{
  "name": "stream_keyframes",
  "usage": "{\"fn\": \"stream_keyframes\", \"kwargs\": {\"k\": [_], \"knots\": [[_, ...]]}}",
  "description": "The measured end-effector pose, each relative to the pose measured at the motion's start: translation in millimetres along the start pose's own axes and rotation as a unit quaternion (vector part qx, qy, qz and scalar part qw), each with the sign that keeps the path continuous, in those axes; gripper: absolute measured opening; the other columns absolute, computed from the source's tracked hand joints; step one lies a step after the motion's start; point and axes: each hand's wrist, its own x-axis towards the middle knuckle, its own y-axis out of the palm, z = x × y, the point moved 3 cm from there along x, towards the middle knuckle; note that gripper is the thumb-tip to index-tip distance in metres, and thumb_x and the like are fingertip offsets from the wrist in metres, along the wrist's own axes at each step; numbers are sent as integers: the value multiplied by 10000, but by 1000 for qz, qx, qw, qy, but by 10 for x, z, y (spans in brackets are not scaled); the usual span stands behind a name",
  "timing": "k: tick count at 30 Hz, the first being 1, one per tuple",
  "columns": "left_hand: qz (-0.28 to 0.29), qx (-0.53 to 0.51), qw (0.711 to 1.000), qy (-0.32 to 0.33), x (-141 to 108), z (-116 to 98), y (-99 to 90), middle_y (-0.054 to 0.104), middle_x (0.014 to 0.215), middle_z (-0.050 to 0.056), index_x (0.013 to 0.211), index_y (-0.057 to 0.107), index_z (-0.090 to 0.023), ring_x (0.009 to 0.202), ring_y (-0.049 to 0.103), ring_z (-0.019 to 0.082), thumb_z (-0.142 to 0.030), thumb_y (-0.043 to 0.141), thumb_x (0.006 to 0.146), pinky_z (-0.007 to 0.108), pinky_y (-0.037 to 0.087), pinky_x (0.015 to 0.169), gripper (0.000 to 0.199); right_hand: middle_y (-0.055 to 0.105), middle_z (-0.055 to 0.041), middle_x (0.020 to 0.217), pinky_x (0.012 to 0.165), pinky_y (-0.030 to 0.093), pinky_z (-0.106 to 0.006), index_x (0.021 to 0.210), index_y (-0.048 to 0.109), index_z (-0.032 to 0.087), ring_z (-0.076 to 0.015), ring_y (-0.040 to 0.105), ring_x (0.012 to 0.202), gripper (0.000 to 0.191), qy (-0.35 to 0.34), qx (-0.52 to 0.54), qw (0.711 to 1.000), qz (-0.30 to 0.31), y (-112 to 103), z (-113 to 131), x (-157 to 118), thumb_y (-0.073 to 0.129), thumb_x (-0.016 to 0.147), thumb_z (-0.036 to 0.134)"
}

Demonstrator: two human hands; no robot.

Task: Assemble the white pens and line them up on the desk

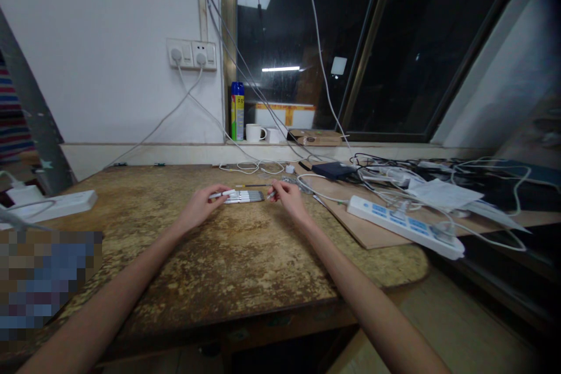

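Observation:
A row of several thin pens point(244, 197) lies side by side on the worn wooden table point(228, 257), far from me. My left hand point(203, 203) rests at the row's left end and pinches a white pen or cap point(222, 193) between its fingertips. My right hand point(288, 197) is at the row's right end, its fingertips closed on a small white piece point(272, 193), perhaps a pen tip or cap. One dark pen point(252, 186) lies apart just behind the row.
A white power strip point(405, 225) with cables lies on a board at the right, with papers point(442, 194) and a dark box point(335, 170) behind it. Another white strip point(56, 204) sits at the left. A spray can point(237, 111) and mug point(254, 132) stand on the window sill.

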Motion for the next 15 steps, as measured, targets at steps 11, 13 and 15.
{"fn": "stream_keyframes", "kwargs": {"k": [11,13,15], "knots": [[5,-15,1000,-12,-6,-41,-6,741,1161,68,1149,716,-220,1044,673,263,-495,524,931,370,516,916,400,690,-62,673,620,495,-283,702,674,173,-171,617,601,504,-5,-9,1000,1,-6,14,-2,529,888,618],[5,-17,1000,-14,-6,-31,-1,742,1164,68,1154,716,-217,1049,672,263,-501,529,928,365,516,918,408,685,-57,669,621,494,-283,704,671,174,-171,614,600,498,-4,-10,1000,1,-6,16,-2,530,888,615],[3,-23,1000,-15,-5,-17,5,741,1169,66,1151,719,-224,1047,673,256,-495,534,929,357,518,915,395,680,-52,672,618,489,-279,710,672,174,-168,609,598,483,-4,-8,1000,4,-5,10,1,534,891,600]]}}
